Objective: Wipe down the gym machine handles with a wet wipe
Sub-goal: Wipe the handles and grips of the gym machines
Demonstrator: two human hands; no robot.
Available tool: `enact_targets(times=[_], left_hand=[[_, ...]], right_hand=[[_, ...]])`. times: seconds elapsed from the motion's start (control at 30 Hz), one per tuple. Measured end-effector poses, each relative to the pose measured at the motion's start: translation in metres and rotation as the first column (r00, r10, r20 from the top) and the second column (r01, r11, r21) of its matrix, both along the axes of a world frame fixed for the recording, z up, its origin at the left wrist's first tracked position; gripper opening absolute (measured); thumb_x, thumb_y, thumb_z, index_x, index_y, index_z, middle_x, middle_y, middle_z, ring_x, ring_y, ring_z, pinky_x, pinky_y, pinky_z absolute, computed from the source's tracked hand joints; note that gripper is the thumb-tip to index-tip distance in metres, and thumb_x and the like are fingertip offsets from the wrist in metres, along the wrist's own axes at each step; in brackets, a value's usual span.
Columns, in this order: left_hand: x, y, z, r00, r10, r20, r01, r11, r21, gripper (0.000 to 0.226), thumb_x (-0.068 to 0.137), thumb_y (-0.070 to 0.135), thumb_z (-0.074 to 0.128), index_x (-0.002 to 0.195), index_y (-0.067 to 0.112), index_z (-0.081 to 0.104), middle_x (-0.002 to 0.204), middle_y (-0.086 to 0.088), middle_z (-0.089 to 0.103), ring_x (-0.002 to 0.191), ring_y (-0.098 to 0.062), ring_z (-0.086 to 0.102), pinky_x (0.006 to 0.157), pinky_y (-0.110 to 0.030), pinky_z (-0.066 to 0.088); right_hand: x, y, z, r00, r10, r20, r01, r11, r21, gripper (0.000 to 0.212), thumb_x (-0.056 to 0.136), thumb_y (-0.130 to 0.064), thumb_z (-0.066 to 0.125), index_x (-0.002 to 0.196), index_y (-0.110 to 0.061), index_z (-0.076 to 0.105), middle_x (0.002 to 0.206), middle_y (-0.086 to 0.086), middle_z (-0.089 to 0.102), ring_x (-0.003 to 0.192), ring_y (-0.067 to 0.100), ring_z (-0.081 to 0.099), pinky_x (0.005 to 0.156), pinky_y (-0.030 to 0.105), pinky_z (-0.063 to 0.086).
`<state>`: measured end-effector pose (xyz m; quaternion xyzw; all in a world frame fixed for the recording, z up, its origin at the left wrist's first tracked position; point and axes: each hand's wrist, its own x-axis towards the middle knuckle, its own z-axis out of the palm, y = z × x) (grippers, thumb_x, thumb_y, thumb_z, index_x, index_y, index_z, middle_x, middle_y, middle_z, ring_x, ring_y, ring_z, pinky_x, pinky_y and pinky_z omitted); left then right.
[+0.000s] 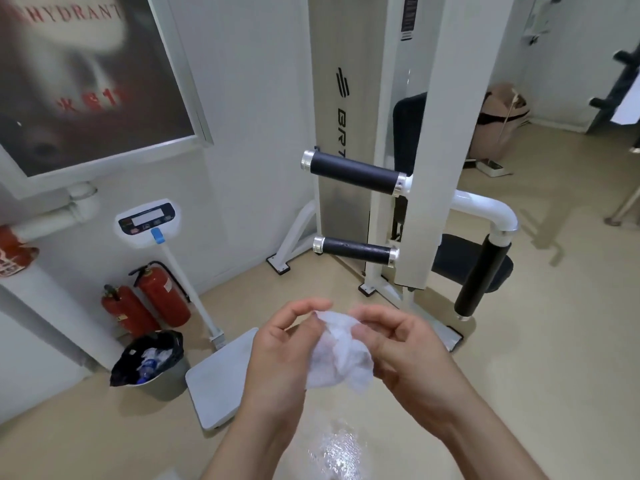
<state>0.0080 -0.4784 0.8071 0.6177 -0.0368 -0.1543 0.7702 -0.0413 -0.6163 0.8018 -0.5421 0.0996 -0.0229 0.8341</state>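
A crumpled white wet wipe [341, 353] hangs between my two hands at chest height, low in the middle of the view. My left hand [280, 351] pinches its upper left edge and my right hand [401, 344] pinches its upper right edge. Beyond them stands the white gym machine [446, 98]. Its upper black handle [355, 173] and lower black handle [356, 251] stick out to the left, each with chrome end caps. A third black handle [479, 275] hangs down from a white curved arm at the right. Both hands are well short of the handles.
A bin [152, 362] lined with a black bag stands on the floor at the left, next to two red fire extinguishers [145, 303]. A white weighing scale [221, 375] with a display on a post lies in front of them. A wet patch [339, 445] shines on the floor.
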Motion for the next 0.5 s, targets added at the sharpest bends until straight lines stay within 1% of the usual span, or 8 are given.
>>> enact_targets(times=[0.07,0.1,0.13,0.2,0.27,0.37,0.47,0.5], left_hand=[[0.018,0.001,0.0,0.999,0.0,0.038,-0.002,0.999,0.046,0.037,0.087,-0.004,0.044,0.069,0.017,0.068,0.056,-0.005,0.057,0.054,-0.021,0.052,0.058,-0.029,0.04],[0.027,0.0,0.0,0.998,-0.004,0.062,0.0,0.998,0.065,0.035,0.085,-0.003,0.046,0.064,0.015,0.067,0.051,-0.003,0.052,0.051,-0.017,0.047,0.054,-0.025,0.038],[0.036,-0.001,0.001,0.996,-0.017,0.086,0.01,0.997,0.074,0.027,0.081,0.002,0.052,0.062,0.013,0.067,0.05,-0.002,0.05,0.049,-0.015,0.046,0.052,-0.023,0.039],[0.053,-0.006,0.002,0.989,-0.058,0.138,0.047,0.996,0.08,0.014,0.073,0.014,0.067,0.062,0.007,0.067,0.056,-0.006,0.056,0.052,-0.015,0.052,0.053,-0.023,0.046],[0.07,-0.012,-0.002,0.978,-0.069,0.195,0.04,0.988,0.146,0.02,0.076,0.011,0.076,0.062,0.007,0.063,0.06,-0.011,0.06,0.056,-0.019,0.055,0.06,-0.03,0.049],[0.089,-0.019,-0.01,0.972,-0.036,0.234,-0.017,0.975,0.22,0.024,0.077,0.003,0.073,0.067,0.016,0.056,0.057,-0.005,0.055,0.055,-0.023,0.048,0.058,-0.033,0.038],[0.1,-0.025,-0.013,0.957,-0.089,0.276,0.01,0.961,0.277,0.026,0.077,0.009,0.072,0.078,0.029,0.056,0.066,-0.004,0.062,0.059,-0.038,0.056,0.054,-0.044,0.045],[0.103,-0.026,-0.014,0.942,-0.107,0.317,0.003,0.951,0.31,0.026,0.077,0.011,0.072,0.082,0.032,0.057,0.07,-0.001,0.064,0.064,-0.038,0.06,0.056,-0.044,0.049]], right_hand=[[0.013,-0.007,-0.001,1.0,0.001,0.028,0.004,0.984,-0.179,0.017,0.076,-0.006,0.073,0.092,-0.002,0.069,0.083,0.015,0.067,0.071,0.021,0.06,0.062,0.028,0.05],[0.021,-0.011,-0.001,0.997,-0.059,0.039,0.067,0.963,-0.26,0.011,0.077,-0.002,0.071,0.087,-0.006,0.069,0.078,0.011,0.065,0.07,0.018,0.059,0.063,0.026,0.048],[0.03,-0.013,-0.002,0.988,-0.148,0.053,0.157,0.939,-0.307,0.013,0.078,0.004,0.068,0.084,-0.008,0.067,0.075,0.007,0.063,0.068,0.016,0.057,0.063,0.025,0.046],[0.048,-0.013,-0.003,0.943,-0.323,0.085,0.334,0.908,-0.253,0.024,0.079,0.013,0.061,0.082,-0.011,0.061,0.076,0.004,0.061,0.068,0.013,0.056,0.064,0.026,0.045],[0.065,-0.008,-0.007,0.894,-0.446,0.051,0.448,0.891,-0.068,0.031,0.078,0.016,0.059,0.082,-0.015,0.057,0.078,0.005,0.061,0.068,0.014,0.056,0.064,0.026,0.046],[0.086,0.002,-0.008,0.862,-0.505,-0.037,0.505,0.852,0.142,0.028,0.08,0.015,0.059,0.081,-0.013,0.058,0.07,0.007,0.061,0.059,0.015,0.055,0.057,0.021,0.048],[0.097,0.01,-0.006,0.879,-0.462,-0.115,0.47,0.881,0.048,0.01,0.087,-0.001,0.061,0.084,-0.008,0.067,0.073,0.01,0.068,0.064,0.018,0.062,0.058,0.023,0.052],[0.099,0.013,-0.005,0.9,-0.416,-0.133,0.42,0.907,0.004,0.008,0.089,-0.009,0.062,0.088,-0.01,0.07,0.079,0.01,0.071,0.068,0.019,0.065,0.059,0.025,0.052]])
